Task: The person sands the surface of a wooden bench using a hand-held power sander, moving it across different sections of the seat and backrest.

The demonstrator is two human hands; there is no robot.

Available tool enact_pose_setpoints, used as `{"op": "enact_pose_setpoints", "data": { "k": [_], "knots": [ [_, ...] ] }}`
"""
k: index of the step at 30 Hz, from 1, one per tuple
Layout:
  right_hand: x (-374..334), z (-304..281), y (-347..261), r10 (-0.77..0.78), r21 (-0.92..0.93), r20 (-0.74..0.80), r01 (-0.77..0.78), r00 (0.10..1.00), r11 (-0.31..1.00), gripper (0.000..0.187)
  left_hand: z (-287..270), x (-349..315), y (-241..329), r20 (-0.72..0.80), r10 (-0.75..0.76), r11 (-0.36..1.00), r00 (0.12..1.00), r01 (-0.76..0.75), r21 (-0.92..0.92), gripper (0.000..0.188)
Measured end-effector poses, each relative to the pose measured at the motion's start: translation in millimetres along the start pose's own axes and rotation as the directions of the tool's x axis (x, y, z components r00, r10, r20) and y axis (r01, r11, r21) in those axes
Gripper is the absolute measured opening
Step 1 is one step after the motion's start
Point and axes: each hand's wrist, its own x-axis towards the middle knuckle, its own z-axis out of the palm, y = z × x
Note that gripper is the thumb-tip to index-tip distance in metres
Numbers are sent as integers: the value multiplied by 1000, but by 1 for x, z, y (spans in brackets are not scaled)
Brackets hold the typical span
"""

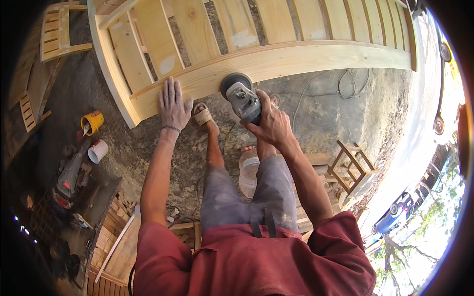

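Note:
My right hand (272, 121) is wrapped round the body of an angle grinder (245, 102) with a round sanding disc (234, 83). The disc meets the near face of a pale wooden side rail (301, 60), part of a slatted bed frame (197, 30). Farther left, my left hand (174, 104) lies flat with fingers stretched out, its fingertips on the same rail near the corner post (114, 74). Whitish filler patches (244, 38) show on some slats. Whether the disc is spinning cannot be made out.
A dark cord (340, 93) loops over the floor beyond the grinder. At left stand a yellow bucket (92, 122) and a white bucket (98, 151). A large clear bottle (248, 172) is between my legs; a small wooden frame (351, 166) stands at right. Behind left is a cluttered workbench (106, 212).

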Motion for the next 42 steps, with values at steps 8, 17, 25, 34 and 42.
{"op": "enact_pose_setpoints", "data": {
  "k": [8, 17, 25, 34, 42],
  "knots": [
    [-11, -29, 38, 223, 127, -98, -210, 970, 969, 91, 3, -5, -8, -24, 30, 1000, 999, -30, 0, 77],
    [-23, -88, 119, 434, 193, -337, -390, 835, 900, 91, -5, 0, -2, 14, 38, 999, 999, -38, 36, 75],
    [1, -41, 47, 448, 332, -248, -359, 859, 872, 87, -7, -3, -9, 29, 21, 997, 999, -19, -77, 78],
    [19, 73, -96, 96, 37, 22, -96, 995, 995, 91, -29, -33, -97, -203, -378, 922, 903, 347, -170, 82],
    [45, 77, -121, 56, -24, 34, -56, 998, 998, 95, -23, -40, -154, 93, -665, 545, 741, 567, -618, 86]
  ]
}}
